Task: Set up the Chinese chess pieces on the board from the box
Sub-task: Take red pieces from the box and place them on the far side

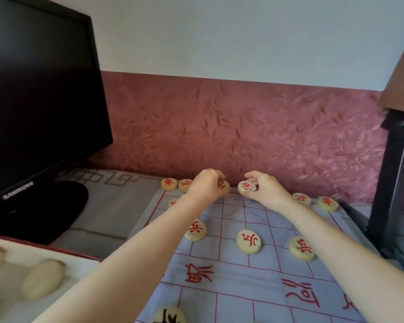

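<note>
At the far row of the board [233,306], left hand [207,183] and right hand [266,190] each hold a red-marked piece.
Left fingers curl over a half-covered piece [223,186], its mark unreadable; the right hand pinches the 帅 piece [247,188]. The monitor [33,89] reads SAMSUNG; the box [56,254] is cut off.

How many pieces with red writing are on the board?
10. Back row: two left pieces, a gripped piece under the left hand, a pinched piece in the right hand, two right pieces. One half-hidden piece beside the left arm. Three nearer pieces. Arms may hide more.
</note>
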A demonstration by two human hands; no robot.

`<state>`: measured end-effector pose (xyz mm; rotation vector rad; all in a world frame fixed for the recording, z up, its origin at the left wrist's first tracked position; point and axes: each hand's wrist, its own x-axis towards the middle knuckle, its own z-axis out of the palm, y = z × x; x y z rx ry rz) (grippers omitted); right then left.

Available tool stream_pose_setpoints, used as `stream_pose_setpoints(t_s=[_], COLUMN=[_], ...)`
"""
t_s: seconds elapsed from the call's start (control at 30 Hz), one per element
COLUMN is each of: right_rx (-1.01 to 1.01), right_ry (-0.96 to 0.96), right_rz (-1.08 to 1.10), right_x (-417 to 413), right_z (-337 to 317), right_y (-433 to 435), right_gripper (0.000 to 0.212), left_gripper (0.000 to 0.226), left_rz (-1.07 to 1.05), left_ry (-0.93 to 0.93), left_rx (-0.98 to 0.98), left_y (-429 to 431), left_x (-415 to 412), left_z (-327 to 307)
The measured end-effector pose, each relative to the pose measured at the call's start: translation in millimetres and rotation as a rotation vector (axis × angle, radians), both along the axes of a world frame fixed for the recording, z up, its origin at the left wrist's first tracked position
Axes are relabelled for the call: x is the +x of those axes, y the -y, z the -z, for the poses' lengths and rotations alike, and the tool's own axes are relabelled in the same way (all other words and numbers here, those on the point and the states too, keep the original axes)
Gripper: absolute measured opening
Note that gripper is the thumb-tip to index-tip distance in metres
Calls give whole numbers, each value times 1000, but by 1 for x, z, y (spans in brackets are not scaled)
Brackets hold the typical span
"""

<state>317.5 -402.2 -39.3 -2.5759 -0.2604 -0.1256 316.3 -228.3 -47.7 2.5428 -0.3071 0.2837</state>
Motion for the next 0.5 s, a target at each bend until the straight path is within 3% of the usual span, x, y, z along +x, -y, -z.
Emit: stream_pose_setpoints(t_s=[0.5], right_rx=[-245], right_ry=[57], right_rz=[15], right_x=[-1], right_z=[20], right_y=[-6], right_gripper=[47], left_gripper=[55], left_rz=[50], left_ry=[-21], left_rx=[64], left_y=[14], left_x=[24], left_z=[22])
